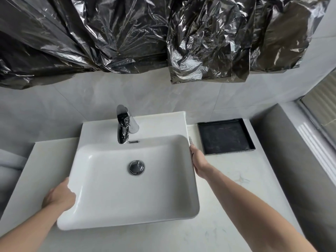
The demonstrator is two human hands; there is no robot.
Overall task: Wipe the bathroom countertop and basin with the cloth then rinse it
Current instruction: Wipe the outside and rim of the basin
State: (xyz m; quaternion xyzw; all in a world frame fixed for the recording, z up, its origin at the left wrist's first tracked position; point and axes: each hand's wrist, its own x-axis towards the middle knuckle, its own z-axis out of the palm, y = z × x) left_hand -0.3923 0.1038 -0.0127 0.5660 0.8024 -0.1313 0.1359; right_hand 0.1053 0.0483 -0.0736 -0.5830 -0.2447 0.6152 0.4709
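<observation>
A white rectangular basin stands on the pale marble countertop, with a chrome tap at its back and a chrome drain in the bowl. My left hand grips the basin's left rim near the front corner, thumb on the edge. My right hand lies edge-on against the outside of the basin's right wall. It holds a small grey cloth there; only the cloth's tip shows past the fingertips. No water runs from the tap.
A black square tray sits on the countertop right of the basin, close to my right hand. Crumpled dark plastic sheeting hangs over the wall above. A grey ledge borders the counter on the right.
</observation>
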